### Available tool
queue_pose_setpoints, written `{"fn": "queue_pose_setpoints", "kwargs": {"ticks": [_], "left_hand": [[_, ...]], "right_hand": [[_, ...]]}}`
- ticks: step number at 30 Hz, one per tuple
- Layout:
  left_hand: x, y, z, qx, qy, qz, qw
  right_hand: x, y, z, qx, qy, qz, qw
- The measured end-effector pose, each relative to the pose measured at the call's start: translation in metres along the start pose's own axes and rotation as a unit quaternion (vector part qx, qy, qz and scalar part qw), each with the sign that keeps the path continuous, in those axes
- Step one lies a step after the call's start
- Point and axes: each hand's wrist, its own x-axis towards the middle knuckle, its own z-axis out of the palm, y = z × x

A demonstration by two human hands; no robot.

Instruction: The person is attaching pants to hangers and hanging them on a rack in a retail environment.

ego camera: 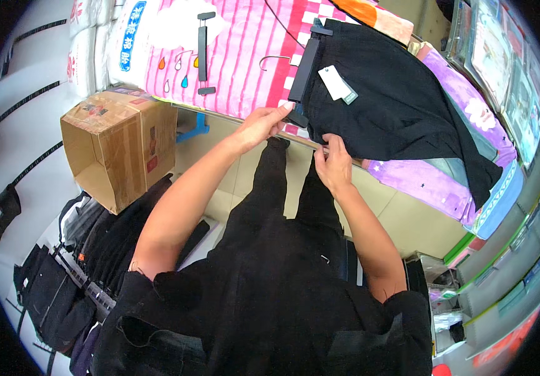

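Black fabric trousers (pixel 382 103) lie across the table, a white hang tag (pixel 333 83) on them near the waist. Along the waist runs a black clip hanger (pixel 304 73) with a metal hook, one clip at the far end and one at the near end. My left hand (pixel 263 126) grips the near clip, thumb on top. My right hand (pixel 334 162) is at the near edge of the trousers by the waist, its fingers bent against the cloth; whether it pinches the cloth cannot be told. A second black clip hanger (pixel 202 54) lies to the left on a pink striped textile (pixel 241 47).
An open cardboard box (pixel 119 141) stands left of the table. Below it, dark clothes (pixel 110 244) hang on a rack. Purple patterned textiles (pixel 425 188) lie under the trousers. Packaged goods (pixel 500 61) are at the right, with shelves (pixel 509 263) beyond. White packages (pixel 131 42) stand at the far left.
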Motion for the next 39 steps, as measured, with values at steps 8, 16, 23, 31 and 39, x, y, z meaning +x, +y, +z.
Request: {"fn": "queue_pose_setpoints", "kwargs": {"ticks": [8, 16, 23, 31, 39], "left_hand": [[0.004, 0.012, 0.016, 0.153, 0.017, 0.020, 0.988], [0.011, 0.000, 0.028, 0.139, 0.072, 0.068, 0.985], [0.006, 0.009, 0.046, 0.186, 0.102, 0.083, 0.974], [0.006, 0.008, 0.060, 0.186, 0.100, 0.099, 0.972], [0.008, 0.006, 0.072, 0.203, 0.117, 0.106, 0.966]], "right_hand": [[-0.009, -0.009, -0.011, -0.125, 0.100, -0.133, 0.978], [-0.017, -0.013, -0.024, -0.113, 0.168, -0.162, 0.966], [-0.018, -0.015, -0.039, -0.117, 0.193, -0.230, 0.947], [-0.017, -0.022, -0.047, -0.123, 0.229, -0.255, 0.931], [-0.012, -0.038, -0.056, -0.126, 0.180, -0.298, 0.929]]}}
